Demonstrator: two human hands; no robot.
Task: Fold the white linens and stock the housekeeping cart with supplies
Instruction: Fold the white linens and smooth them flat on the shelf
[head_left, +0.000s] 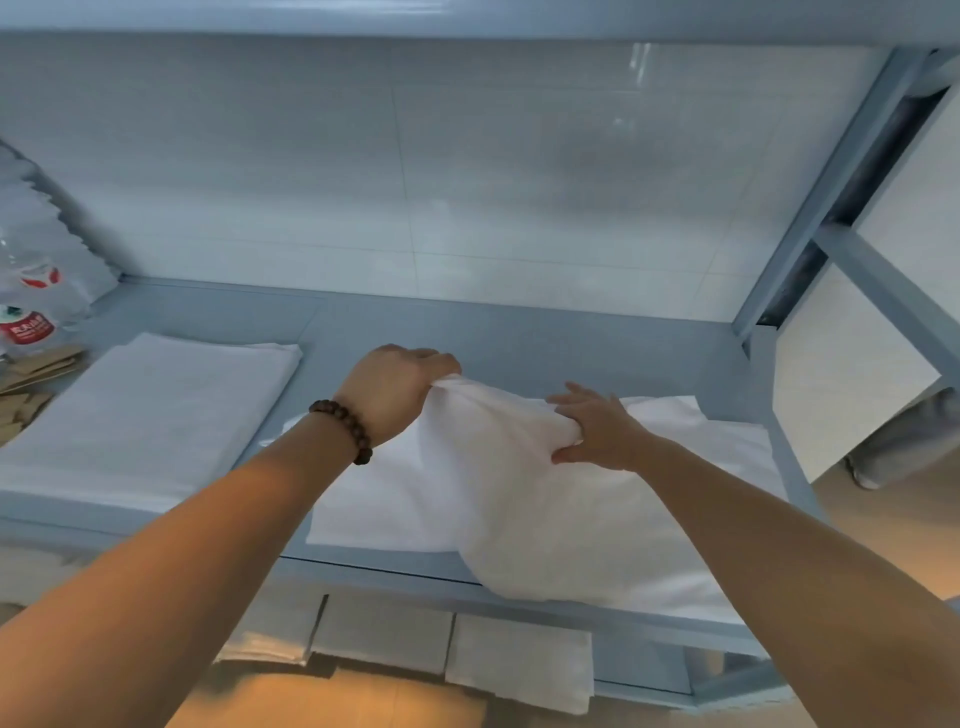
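Note:
A loose white linen (524, 499) lies on the right half of a blue-grey shelf (519, 327), its front part hanging over the shelf edge. My left hand (397, 389), with a bead bracelet on the wrist, pinches the raised far corner of this linen. My right hand (597, 428) grips the same bunched edge a little to the right, fingers curled into the cloth. On the left half of the shelf rests a flat folded white linen (150, 415), untouched.
Plastic water bottles with red labels (31, 306) and brown paper packets (31, 379) crowd the shelf's left end. Folded white cloths (519, 670) lie on the lower shelf. A blue frame post (831, 176) rises at the right; a tiled wall is behind.

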